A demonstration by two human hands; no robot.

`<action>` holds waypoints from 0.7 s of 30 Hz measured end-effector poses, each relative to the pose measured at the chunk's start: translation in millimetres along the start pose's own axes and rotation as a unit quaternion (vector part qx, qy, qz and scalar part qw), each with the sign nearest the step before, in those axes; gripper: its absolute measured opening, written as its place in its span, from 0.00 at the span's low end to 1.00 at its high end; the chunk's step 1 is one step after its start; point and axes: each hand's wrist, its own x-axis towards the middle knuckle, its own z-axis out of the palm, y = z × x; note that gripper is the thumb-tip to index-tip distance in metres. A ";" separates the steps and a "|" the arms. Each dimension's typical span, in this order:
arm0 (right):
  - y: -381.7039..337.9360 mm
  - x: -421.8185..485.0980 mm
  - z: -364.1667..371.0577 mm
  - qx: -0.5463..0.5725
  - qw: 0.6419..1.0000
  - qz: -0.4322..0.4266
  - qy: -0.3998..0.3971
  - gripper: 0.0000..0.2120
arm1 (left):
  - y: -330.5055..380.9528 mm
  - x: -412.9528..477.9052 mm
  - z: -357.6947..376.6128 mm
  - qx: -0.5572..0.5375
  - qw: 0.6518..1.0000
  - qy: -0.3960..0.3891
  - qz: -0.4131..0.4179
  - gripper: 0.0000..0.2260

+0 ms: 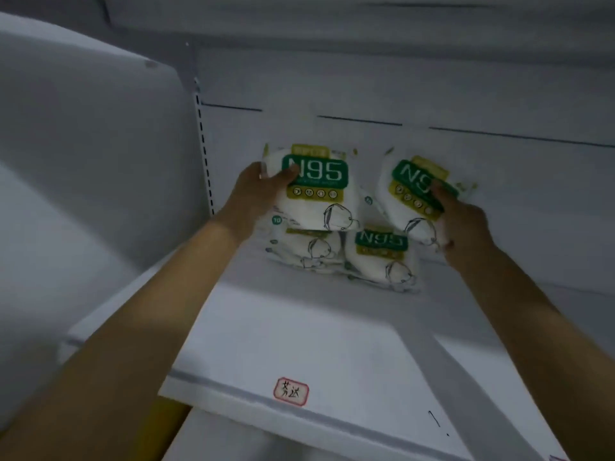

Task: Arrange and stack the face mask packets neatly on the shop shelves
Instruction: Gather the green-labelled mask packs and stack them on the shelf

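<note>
Several white N95 face mask packets with green and yellow labels sit at the back of a white shelf (pixel 299 337). My left hand (pixel 256 191) grips the left edge of an upright packet (pixel 316 191), thumb on its front. Tilted to the right of it is a second packet (pixel 412 197), held by my right hand (pixel 462 221) with fingers over its label. Below them, two packets lie flat on the shelf: one on the left (pixel 306 251), one on the right (pixel 382 257).
The shelf's back panel (pixel 499 104) rises behind the packets, with a slotted upright (pixel 203 144) at the left. A white side panel (pixel 83 161) stands at the left. A red-bordered label (pixel 291 391) is stuck near the shelf's front edge.
</note>
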 end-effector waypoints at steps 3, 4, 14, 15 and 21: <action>33.1 21.7 8.0 -0.179 0.984 0.004 0.014 0.22 | -40.1 42.0 7.2 0.143 0.987 -0.056 -0.054 0.23; 44.6 24.7 6.5 -0.259 0.966 0.012 0.016 0.28 | -57.0 50.2 8.3 0.195 0.976 -0.072 -0.061 0.27; 63.1 15.0 34.5 -0.555 0.818 -0.152 0.011 0.27 | -82.1 54.4 24.7 0.454 0.828 -0.109 0.310 0.28; 65.2 15.6 39.0 -0.572 0.805 -0.159 0.006 0.28 | -87.1 49.4 29.9 0.482 0.812 -0.146 0.295 0.32; 69.4 10.9 59.1 -0.707 0.657 -0.259 -0.012 0.25 | -120.6 44.4 31.8 0.517 0.792 -0.139 0.293 0.31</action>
